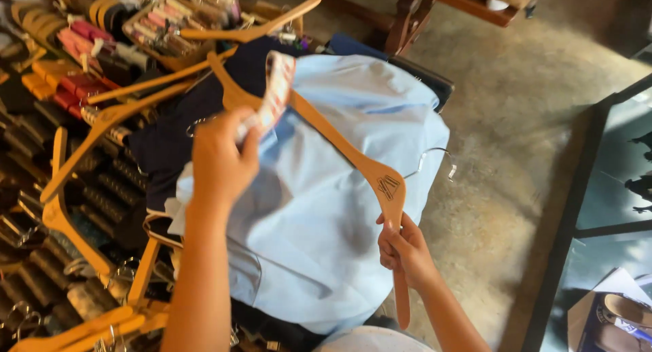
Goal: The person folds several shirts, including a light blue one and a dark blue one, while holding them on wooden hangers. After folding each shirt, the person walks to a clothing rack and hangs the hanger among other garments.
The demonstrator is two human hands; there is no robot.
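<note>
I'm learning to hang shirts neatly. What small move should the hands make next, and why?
Probably the left hand should pull the collar over the hanger's upper arm: the light blue shirt lies bunched beneath it, while the right hand steadies the lower arm.

Smooth varnished wood on the hanger [353,155], its bright metal hook [435,158] at three o'clock. Soft matt cotton-like cloth, the pale blue shirt [319,223]. Rough, dull concrete floor [516,107] at one o'clock; more bare wooden hangers [75,230] at nine.
</note>
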